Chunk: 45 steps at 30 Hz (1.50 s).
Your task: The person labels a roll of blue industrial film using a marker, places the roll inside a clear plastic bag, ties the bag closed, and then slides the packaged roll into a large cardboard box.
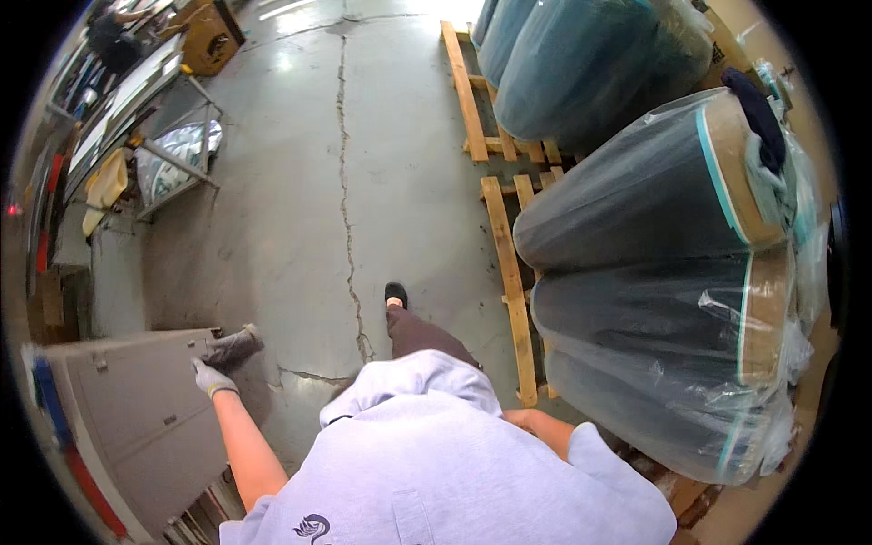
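My left hand [214,378], in a pale work glove, reaches out beside the corner of a grey metal cabinet [136,400]. Its fingers are closed on a dark grey, limp cloth thing with a lighter end [238,347], perhaps a second glove; its kind is not clear. The right forearm [549,431] bends in behind my light lilac shirt [454,463], which hides the right hand.
On the right, large rolls wrapped in clear plastic [636,191] lie on wooden pallets [509,282]. A cracked grey floor [282,209] runs ahead. Far left are a metal-framed worktable [177,163], a cardboard box [211,41] and a person in dark clothing [113,41].
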Available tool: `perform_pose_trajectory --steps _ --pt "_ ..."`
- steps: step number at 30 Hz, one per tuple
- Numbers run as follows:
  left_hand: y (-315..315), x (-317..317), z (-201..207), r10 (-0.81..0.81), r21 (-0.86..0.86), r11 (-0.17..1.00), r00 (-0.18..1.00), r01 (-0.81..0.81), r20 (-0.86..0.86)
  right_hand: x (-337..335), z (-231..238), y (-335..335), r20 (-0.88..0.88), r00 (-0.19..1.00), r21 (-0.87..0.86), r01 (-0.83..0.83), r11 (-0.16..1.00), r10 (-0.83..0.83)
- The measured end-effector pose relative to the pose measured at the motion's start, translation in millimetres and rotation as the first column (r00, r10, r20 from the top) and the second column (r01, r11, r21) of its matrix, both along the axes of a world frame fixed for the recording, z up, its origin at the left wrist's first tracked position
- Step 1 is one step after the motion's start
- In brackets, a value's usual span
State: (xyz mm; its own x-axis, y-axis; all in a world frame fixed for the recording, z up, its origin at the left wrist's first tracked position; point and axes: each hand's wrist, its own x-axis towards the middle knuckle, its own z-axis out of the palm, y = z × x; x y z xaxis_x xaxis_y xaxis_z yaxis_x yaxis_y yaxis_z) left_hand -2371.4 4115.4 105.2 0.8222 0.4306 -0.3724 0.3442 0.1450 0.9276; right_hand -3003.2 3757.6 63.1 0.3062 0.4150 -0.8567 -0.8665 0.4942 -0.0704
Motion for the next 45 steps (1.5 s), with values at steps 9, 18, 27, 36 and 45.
perform_pose_trajectory --steps 9,18,27,36,45 --pt "-51.9 102.9 -33.1 0.185 0.443 0.896 0.921 -0.015 -0.343 115.3 -8.9 -102.7 -0.2 0.937 0.111 0.313 0.943 -0.287" --pt "-261.6 284.7 -42.2 0.163 0.45 0.889 0.866 0.078 -0.472 296.3 -15.2 -263.4 0.266 0.952 0.061 0.137 0.989 -0.149" --pt "-569.9 590.7 -17.2 -0.324 0.629 0.621 0.884 0.468 -0.337 507.9 60.6 -451.5 0.066 0.924 0.229 0.353 0.907 -0.377" --pt "-898.6 775.3 -20.9 -0.412 0.843 0.326 0.867 0.428 -0.281 683.0 75.5 -698.1 0.071 0.918 -0.02 0.392 0.92 -0.39" --pt "-1208.1 817.6 63.7 -0.517 -0.385 0.823 0.831 0.418 -0.203 932.2 40.8 -1072.8 0.063 0.998 -0.892 0.064 0.448 -0.017"
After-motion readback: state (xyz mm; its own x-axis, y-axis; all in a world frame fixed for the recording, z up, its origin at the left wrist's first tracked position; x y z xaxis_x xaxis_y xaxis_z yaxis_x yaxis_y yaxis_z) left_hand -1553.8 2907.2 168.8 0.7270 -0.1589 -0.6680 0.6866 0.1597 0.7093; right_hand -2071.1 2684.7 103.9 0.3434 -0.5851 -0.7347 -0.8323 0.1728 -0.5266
